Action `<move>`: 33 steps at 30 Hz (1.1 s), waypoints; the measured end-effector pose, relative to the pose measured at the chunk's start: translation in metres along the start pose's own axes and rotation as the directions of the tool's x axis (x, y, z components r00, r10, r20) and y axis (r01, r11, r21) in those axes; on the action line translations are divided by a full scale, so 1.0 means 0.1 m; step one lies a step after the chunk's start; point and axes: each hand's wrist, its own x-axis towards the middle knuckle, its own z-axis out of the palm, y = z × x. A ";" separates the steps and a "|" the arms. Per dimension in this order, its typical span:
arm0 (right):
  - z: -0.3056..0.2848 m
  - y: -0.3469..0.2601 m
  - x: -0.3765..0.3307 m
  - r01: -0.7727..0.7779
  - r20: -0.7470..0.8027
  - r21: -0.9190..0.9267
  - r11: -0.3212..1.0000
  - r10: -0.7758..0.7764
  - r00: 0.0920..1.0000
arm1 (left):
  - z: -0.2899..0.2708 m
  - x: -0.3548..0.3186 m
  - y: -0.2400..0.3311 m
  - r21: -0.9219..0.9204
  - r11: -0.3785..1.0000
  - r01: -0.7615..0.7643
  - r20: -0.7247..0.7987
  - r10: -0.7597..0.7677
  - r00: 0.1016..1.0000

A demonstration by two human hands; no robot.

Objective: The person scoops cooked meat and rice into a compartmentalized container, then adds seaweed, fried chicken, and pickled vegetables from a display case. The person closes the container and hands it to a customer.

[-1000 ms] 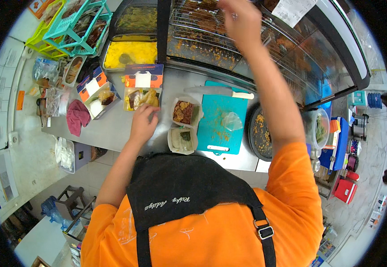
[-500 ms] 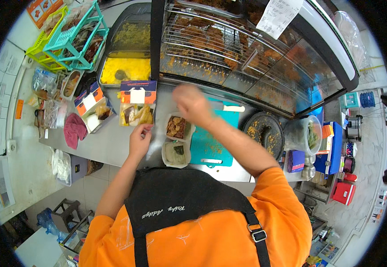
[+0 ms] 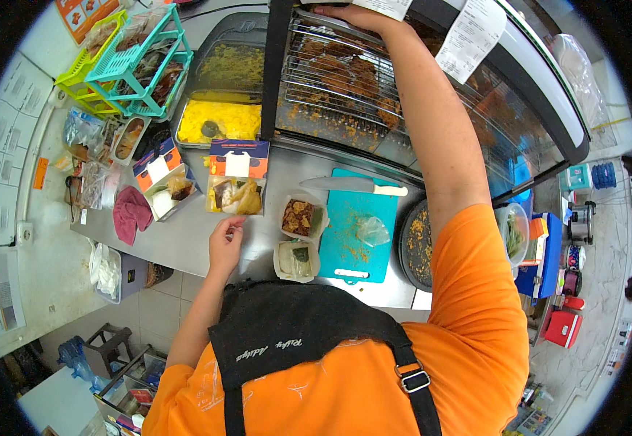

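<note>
left fingers (image 3: 227, 225): released, just near of right box (image 3: 258, 168)
right fingers (image 3: 330, 10): far, at cabinet (image 3: 274, 80); grip unclear
printed boxes (image 3: 158, 169): two
tubs (image 3: 293, 277): two
knife (image 3: 345, 184): one

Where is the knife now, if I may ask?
In the head view, slightly right of centre, the knife lies across the far end of the teal cutting board, near the glass cabinet, blade pointing left.

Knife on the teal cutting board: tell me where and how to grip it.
Best by its pale handle, from above at the right. The knife lies across the far end of the cutting board, handle to the right, blade running past the board's left edge, so this should keep fingers off the blade.
</note>
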 end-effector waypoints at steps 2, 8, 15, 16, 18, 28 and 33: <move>0.05 -0.03 0.11 0.008 0.029 -0.042 0.999 -0.007 1.000 | -0.07 -0.04 -0.03 0.046 0.997 0.057 -0.018 -0.056 0.998; 0.08 -0.04 0.20 0.012 0.045 -0.102 0.995 -0.007 0.999 | -0.15 -0.04 -0.09 0.067 0.988 0.138 0.034 -0.140 0.990; 0.05 -0.02 0.12 0.004 -0.008 -0.120 0.993 -0.005 1.000 | -0.22 0.01 -0.10 0.070 0.993 0.090 0.002 -0.090 0.996; 0.04 -0.01 0.12 -0.001 -0.003 -0.124 0.992 0.001 1.000 | -0.22 0.02 -0.10 0.068 0.994 0.090 0.005 -0.090 0.996; 0.02 0.01 0.11 -0.008 0.003 -0.136 0.991 0.008 1.000 | -0.22 0.03 -0.11 0.072 0.994 0.086 0.020 -0.088 0.996; 0.04 0.10 -0.31 -0.006 -0.404 -0.090 0.996 -0.031 0.914 | -0.22 -0.03 -0.14 0.052 0.994 0.092 0.005 -0.092 0.996; -0.05 0.27 -0.54 -0.059 -0.319 0.045 0.997 0.071 0.945 | -0.21 -0.05 -0.14 0.076 0.994 0.082 0.009 -0.083 0.996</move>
